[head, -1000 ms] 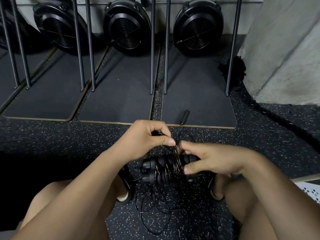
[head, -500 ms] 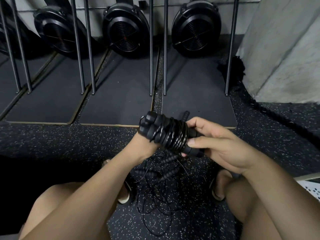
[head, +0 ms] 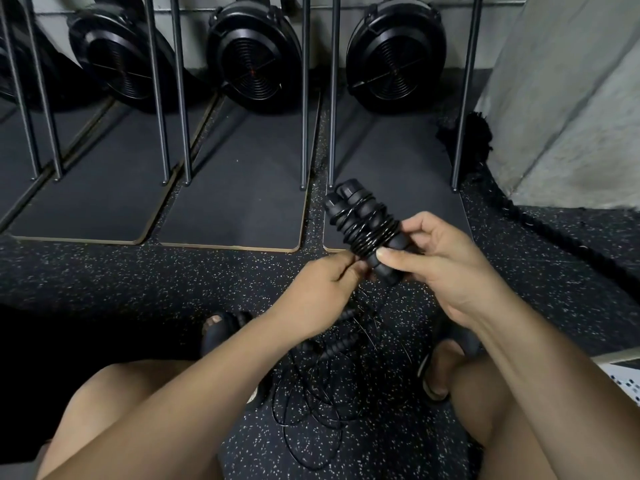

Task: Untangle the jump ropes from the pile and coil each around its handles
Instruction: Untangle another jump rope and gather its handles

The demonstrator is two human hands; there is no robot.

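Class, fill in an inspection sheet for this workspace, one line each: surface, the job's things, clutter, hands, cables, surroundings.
Surface: speckled rubber floor.
Job's things: coiled jump rope, cord wound round its paired handles, held above the floor; tangled pile with more handles lies on the floor below it.
Clutter: nothing seen.
Grippers (hands): right hand grips the near end of the handles; left hand has its fingers curled at the same end and seems to pinch the cord.
Cables: thin black cords loop loosely on the floor.
Surroundings: dark mats, upright metal bars, black fan wheels, concrete wall, thick braided rope at right.
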